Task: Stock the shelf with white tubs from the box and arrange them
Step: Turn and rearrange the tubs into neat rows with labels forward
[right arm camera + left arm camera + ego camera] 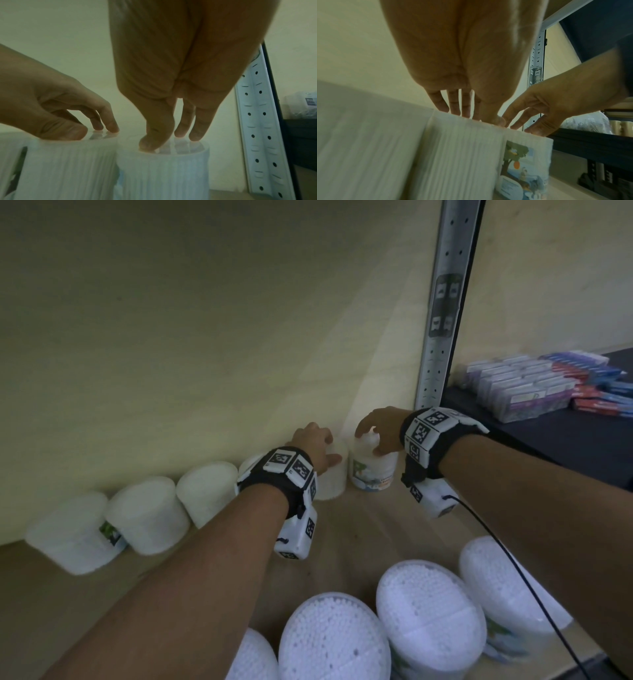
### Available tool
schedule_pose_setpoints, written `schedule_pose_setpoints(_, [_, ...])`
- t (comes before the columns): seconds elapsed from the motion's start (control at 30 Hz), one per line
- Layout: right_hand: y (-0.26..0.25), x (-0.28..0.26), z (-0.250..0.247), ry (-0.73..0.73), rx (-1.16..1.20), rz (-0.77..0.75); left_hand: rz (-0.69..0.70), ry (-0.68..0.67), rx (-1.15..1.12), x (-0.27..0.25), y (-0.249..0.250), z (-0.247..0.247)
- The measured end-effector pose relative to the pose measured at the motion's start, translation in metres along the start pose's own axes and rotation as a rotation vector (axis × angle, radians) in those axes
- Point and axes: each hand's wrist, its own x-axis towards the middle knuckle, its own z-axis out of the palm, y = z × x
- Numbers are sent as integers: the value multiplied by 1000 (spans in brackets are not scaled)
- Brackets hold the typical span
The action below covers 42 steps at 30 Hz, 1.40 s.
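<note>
White ribbed tubs stand in a row along the shelf's back wall. My left hand point(330, 448) rests its fingertips on the lid of a plain white tub point(330, 481), thumb at the lid's front edge. The left wrist view shows those fingers point(465, 112) straight, touching that tub point(462, 148) from above. Directly right stands a tub with a tree-picture label point(371, 472). My right hand point(370, 441) arches over it, and thumb and fingertips point(181, 134) press on its clear lid point(171, 150). Both tubs are upright and side by side, almost touching.
More white tubs point(147, 515) continue the row to the left. Three tubs with clear lids point(431, 611) stand at the shelf's front right. A perforated metal upright point(442, 337) bounds the bay on the right; beyond it lie stacked purple, red and blue boxes point(534, 385).
</note>
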Motion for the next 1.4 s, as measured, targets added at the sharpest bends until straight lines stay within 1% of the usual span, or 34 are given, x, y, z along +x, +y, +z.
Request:
schedule_pose_setpoints(0.17, [0, 5, 1, -10, 60, 18, 8, -5, 11, -1, 0, -1])
schedule_pose_setpoints(0.3, [-2, 7, 3, 31, 15, 17, 13, -19, 26, -1, -1, -2])
schedule_pose_setpoints(0.47, [0, 9, 5, 39, -7, 11, 29, -37, 40, -2, -1, -4])
schedule_pose_setpoints(0.7, [1, 12, 5, 37, 50, 13, 63, -64, 22, -6, 1, -9])
schedule_pose_setpoints(0.93, [1, 8, 4, 49, 33, 12, 124, -186, 26, -7, -1, -24])
schedule_pose_setpoints(1.0, [1, 8, 3, 49, 26, 9, 118, -158, -33, -7, 0, -25])
schedule_pose_setpoints(1.1, [0, 8, 2, 38, 9, 12, 45, 21, -124, -5, 1, -23])
schedule_pose_setpoints(1.17, [0, 9, 1, 30, 3, 11, -30, 111, -103, -3, 2, -20])
schedule_pose_setpoints(1.2, [0, 10, 2, 32, -1, 8, -63, 123, -76, -3, 3, -19])
schedule_pose_setpoints(1.27, [-1, 12, 2, 37, -18, 9, -103, 101, -13, -1, 5, -15])
schedule_pose_setpoints(1.33, [-1, 13, 2, 27, -27, 17, -123, 53, 53, 0, 8, -9])
schedule_pose_setpoints(1.4, [-1, 15, 1, 21, -14, 23, -118, 33, 110, 0, 10, -5])
